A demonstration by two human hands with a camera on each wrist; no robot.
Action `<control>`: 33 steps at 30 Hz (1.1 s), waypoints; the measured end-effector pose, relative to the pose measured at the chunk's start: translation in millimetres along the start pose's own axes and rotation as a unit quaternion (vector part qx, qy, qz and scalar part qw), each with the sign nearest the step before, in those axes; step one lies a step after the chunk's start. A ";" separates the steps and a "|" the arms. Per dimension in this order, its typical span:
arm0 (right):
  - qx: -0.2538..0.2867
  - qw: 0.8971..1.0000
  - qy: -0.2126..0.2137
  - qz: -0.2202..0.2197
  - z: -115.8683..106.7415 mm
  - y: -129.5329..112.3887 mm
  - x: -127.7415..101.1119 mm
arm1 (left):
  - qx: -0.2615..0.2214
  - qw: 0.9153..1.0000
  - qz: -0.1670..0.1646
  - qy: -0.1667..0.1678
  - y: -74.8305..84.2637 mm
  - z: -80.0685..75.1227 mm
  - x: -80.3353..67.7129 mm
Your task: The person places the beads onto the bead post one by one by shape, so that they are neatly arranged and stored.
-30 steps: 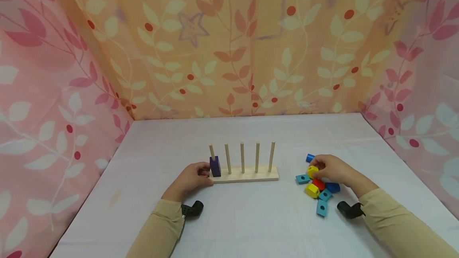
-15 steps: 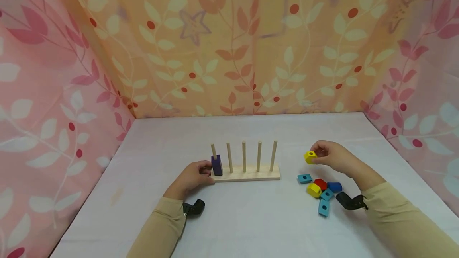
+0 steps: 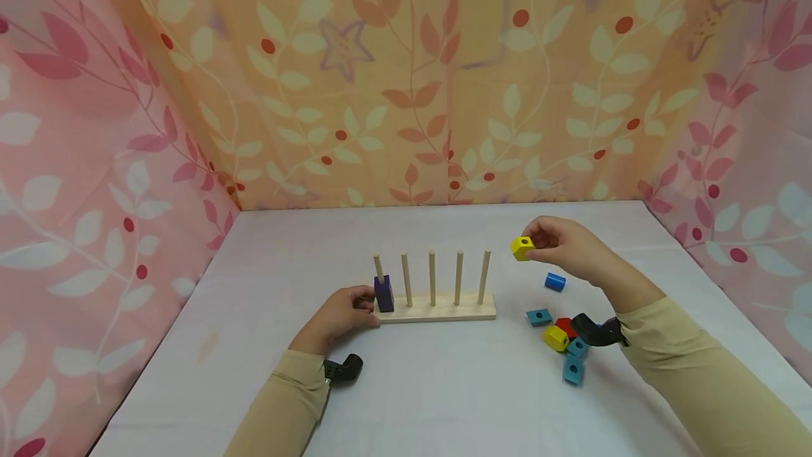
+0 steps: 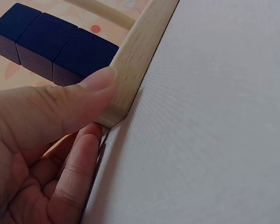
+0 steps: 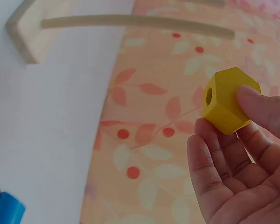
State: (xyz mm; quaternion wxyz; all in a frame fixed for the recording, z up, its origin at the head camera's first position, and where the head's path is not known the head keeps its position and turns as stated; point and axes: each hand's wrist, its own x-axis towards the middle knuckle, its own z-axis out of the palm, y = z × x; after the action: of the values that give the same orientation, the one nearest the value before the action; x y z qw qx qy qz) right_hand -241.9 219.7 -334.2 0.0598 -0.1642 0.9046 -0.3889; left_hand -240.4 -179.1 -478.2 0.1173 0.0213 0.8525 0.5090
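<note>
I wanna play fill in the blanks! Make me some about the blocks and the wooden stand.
1. The block in the right hand is coloured ____.
2. The left hand touches the wooden stand, which has ____ upright pegs.
3. In the left wrist view, ____ dark blocks sit stacked on one peg.

Missing words: yellow; five; three

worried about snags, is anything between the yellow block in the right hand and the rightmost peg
Nothing visible stands between the yellow block, pinched in the right hand, and the bare rightmost peg. The blue cylinder lies on the table further right, outside that gap.
</note>
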 end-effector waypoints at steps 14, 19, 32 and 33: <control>0.062 0.995 0.011 -0.072 17.8 -45.4 24.4 | -0.002 1.000 0.015 -0.007 -0.1 -0.9 -1.4; 0.098 0.991 0.001 -0.095 34.6 -58.6 33.4 | 0.005 1.000 0.020 -0.008 -0.2 -0.4 -0.9; 0.162 0.978 -0.017 -0.127 77.5 -89.3 49.9 | 0.004 1.000 0.007 -0.010 -1.0 -1.3 -1.1; 0.162 0.978 -0.017 -0.127 80.1 -91.4 50.4 | 0.006 1.000 0.005 -0.010 -1.0 -1.2 -0.9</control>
State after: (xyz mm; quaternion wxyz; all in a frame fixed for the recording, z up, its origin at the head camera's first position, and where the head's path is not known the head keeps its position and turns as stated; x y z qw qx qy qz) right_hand -247.5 88.7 -322.5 0.0510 -0.2724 0.8003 -0.5318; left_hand -239.7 -180.7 -478.4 0.1229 0.0310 0.8543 0.5041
